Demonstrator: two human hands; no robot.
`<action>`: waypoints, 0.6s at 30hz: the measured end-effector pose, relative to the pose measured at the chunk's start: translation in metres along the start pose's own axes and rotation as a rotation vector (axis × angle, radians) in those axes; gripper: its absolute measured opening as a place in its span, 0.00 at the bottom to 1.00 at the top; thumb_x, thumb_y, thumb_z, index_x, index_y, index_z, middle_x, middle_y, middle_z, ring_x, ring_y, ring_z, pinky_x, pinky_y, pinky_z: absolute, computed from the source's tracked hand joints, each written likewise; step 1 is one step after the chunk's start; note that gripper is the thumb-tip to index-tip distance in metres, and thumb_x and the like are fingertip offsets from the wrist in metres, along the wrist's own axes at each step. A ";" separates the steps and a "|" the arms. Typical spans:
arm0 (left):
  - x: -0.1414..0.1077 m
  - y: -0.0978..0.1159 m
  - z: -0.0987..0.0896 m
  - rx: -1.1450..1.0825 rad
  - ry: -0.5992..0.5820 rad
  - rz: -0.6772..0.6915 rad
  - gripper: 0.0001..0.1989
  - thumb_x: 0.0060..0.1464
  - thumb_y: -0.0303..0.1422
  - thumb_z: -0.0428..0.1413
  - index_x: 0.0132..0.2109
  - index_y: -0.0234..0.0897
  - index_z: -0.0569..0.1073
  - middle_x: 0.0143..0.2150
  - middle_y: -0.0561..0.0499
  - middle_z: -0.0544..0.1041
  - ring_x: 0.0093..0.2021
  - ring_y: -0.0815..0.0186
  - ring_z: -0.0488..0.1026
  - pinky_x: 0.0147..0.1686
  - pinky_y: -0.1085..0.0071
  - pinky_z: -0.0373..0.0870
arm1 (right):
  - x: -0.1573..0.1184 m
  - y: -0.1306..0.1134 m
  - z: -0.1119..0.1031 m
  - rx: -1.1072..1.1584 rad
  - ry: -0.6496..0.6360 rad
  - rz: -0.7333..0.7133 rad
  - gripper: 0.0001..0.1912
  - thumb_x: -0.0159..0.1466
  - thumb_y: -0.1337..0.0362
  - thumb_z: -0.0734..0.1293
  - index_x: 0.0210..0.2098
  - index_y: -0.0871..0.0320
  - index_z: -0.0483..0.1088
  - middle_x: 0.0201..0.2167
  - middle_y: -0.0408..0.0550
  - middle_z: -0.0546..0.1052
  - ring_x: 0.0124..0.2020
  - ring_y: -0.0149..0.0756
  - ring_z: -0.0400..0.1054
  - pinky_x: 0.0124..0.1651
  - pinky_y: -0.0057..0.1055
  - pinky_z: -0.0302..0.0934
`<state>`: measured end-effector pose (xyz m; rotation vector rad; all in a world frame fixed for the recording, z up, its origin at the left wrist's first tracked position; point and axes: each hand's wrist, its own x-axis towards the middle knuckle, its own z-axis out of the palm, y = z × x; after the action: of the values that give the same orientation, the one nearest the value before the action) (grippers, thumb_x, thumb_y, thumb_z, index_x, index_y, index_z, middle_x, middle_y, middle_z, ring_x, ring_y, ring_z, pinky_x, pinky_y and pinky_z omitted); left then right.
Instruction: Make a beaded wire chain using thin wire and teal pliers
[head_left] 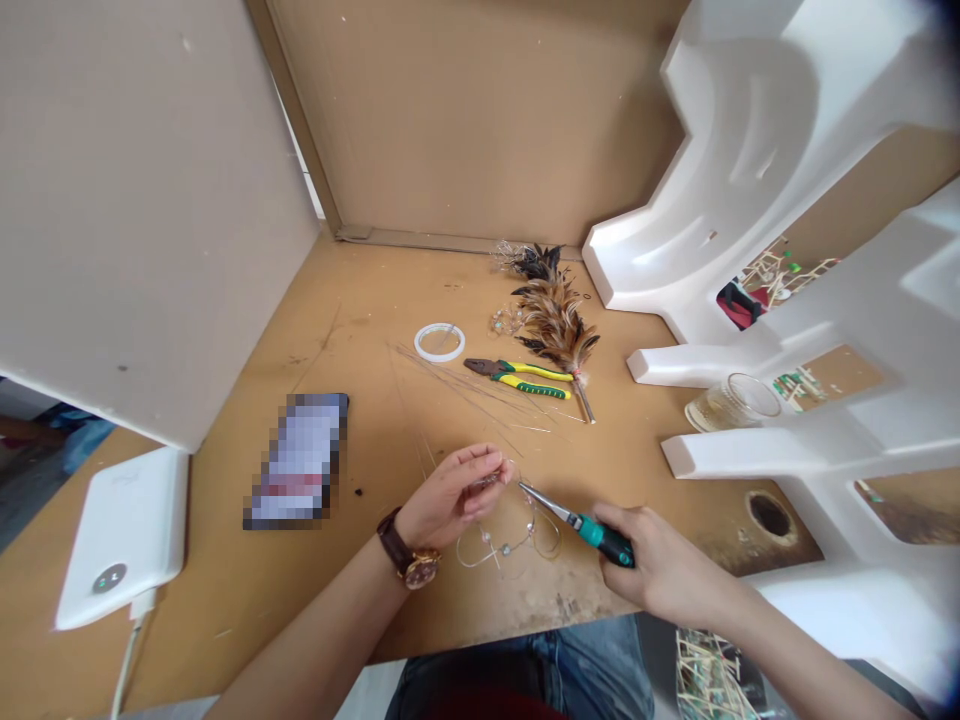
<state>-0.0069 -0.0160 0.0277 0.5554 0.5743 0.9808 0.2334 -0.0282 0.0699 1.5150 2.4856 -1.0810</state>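
Note:
Near the front of the table, my left hand is closed, its thumb and fingers pinching a thin piece of beaded wire. Loops of that wire with small beads hang below the fingers. My right hand is wrapped round the green and black handles of long-nose pliers. The tips of the pliers point left, close to the fingertips of my left hand; whether they grip the wire I cannot tell. A watch with a dark strap is on the left wrist.
Yellow-green combination pliers, a white ring, loose wires and a brown feather bundle lie behind the hands. Left are a blurred phone and a white power bank. A glass and white moulded frame stand right.

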 end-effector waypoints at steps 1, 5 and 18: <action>0.000 0.000 0.000 0.005 0.003 -0.001 0.09 0.51 0.33 0.56 0.29 0.30 0.68 0.29 0.54 0.67 0.14 0.85 0.50 0.12 0.83 0.43 | 0.000 0.001 -0.001 0.006 0.006 -0.003 0.06 0.49 0.71 0.59 0.26 0.56 0.57 0.18 0.37 0.60 0.20 0.26 0.54 0.25 0.25 0.47; 0.001 0.000 -0.001 0.053 0.052 -0.020 0.09 0.51 0.33 0.56 0.29 0.30 0.68 0.30 0.54 0.68 0.14 0.85 0.51 0.12 0.82 0.44 | 0.001 0.004 -0.009 0.119 0.084 -0.024 0.08 0.49 0.72 0.59 0.30 0.57 0.62 0.22 0.39 0.65 0.24 0.28 0.58 0.27 0.25 0.50; 0.008 -0.014 -0.005 0.225 0.072 -0.078 0.10 0.49 0.36 0.56 0.34 0.31 0.70 0.21 0.58 0.63 0.14 0.81 0.51 0.11 0.83 0.43 | 0.039 -0.035 0.009 0.565 0.178 -0.241 0.17 0.48 0.73 0.60 0.38 0.59 0.66 0.41 0.48 0.68 0.43 0.37 0.63 0.46 0.32 0.56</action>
<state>0.0016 -0.0144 0.0129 0.6942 0.7715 0.8702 0.1825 -0.0128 0.0678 1.4948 2.6757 -1.8963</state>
